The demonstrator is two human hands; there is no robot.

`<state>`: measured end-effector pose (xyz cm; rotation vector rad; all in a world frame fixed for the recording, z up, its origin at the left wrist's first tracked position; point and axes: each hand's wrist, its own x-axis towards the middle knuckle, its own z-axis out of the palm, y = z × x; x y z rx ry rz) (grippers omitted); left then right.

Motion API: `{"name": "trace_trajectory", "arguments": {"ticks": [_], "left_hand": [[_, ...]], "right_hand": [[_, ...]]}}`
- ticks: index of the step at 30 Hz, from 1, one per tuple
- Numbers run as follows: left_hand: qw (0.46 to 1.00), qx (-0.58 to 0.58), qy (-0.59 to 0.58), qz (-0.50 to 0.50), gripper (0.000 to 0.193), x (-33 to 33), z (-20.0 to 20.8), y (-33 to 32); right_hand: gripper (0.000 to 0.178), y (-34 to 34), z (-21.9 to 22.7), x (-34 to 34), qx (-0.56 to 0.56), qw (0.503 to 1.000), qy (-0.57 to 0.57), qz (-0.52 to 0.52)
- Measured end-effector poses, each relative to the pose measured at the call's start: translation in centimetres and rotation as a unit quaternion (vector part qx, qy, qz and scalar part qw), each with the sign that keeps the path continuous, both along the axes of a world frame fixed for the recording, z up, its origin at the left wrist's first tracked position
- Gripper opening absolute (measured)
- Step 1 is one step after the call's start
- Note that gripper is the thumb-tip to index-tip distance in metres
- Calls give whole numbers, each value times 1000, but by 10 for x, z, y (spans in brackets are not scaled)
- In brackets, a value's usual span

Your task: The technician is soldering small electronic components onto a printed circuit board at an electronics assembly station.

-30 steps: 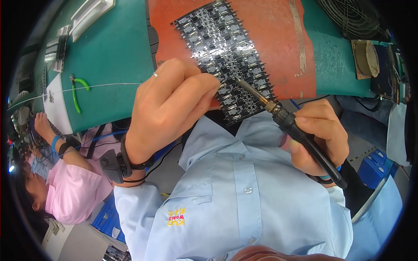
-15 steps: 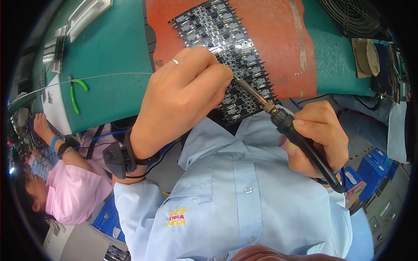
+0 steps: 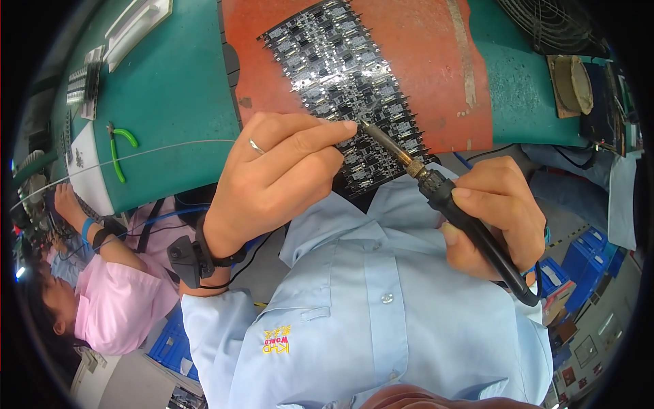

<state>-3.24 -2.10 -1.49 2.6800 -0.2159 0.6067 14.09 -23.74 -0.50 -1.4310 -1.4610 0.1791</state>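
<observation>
A black panel of many small circuit boards (image 3: 327,65) lies on an orange mat (image 3: 439,75). My right hand (image 3: 504,211) is wrapped around the black handle of a soldering iron (image 3: 477,228). The iron's metal tip reaches down to the panel's lower half. Close to that tip, my left hand (image 3: 269,177) pinches thin solder wire (image 3: 178,144) with thumb and forefinger. The wire trails from behind the hand off to the left; its end at the fingertips is too small to make out. A ring and a black wrist strap show on the left arm.
Green-handled cutters (image 3: 114,158) lie on the green mat (image 3: 170,82), beside a white board (image 3: 88,167). A fan (image 3: 548,24) and a brown roll (image 3: 572,85) stand far right. A co-worker in pink (image 3: 119,300) sits left. Blue crates (image 3: 582,269) stand lower right.
My left hand has dropped lower and its forefinger now stretches out straighter toward the iron's tip. The iron has shifted slightly left, and more of the panel shows.
</observation>
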Motion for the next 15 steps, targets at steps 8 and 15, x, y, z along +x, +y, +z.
{"name": "trace_trajectory", "arguments": {"ticks": [8, 15], "left_hand": [[1000, -8, 1, 11, 26, 0, 0, 0], [1000, -9, -1, 17, 26, 1, 0, -1]], "right_hand": [[40, -2, 1, 1, 3, 1000, 12, -4], [38, -1, 1, 3, -12, 1000, 15, 9]]}}
